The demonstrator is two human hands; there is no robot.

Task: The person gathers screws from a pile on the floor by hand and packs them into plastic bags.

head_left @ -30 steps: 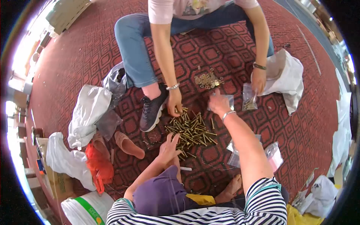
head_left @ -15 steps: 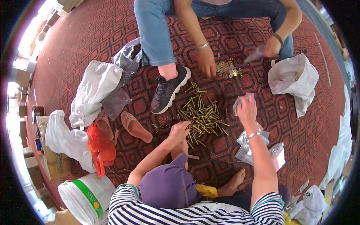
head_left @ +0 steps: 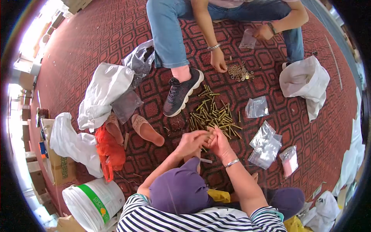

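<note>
A pile of brass-coloured screws (head_left: 212, 115) lies on the patterned carpet in front of me. At its near edge my two hands meet. My left hand (head_left: 193, 141) is closed, its fingertips close against the other hand; what they pinch is too small to make out. Curled fingers also close my right hand (head_left: 219, 144), with a bracelet at the wrist, and its contents are hidden. To the right lie a small clear bag (head_left: 256, 107), several stacked clear bags (head_left: 266, 145) and a bag with a pink piece (head_left: 288, 161).
Across from me, a person's hand (head_left: 218, 62) is beside a pile of washers (head_left: 241, 72); their other hand holds a clear bag (head_left: 247, 39). A white sack (head_left: 305, 79) stands right. Slippers (head_left: 147, 129), a red bag (head_left: 108, 149) and a white bucket (head_left: 92, 201) are left.
My right hand has let go of a clear bag, now on the carpet, and moved left to my left hand. The other person's bag hand has drawn back slightly.
</note>
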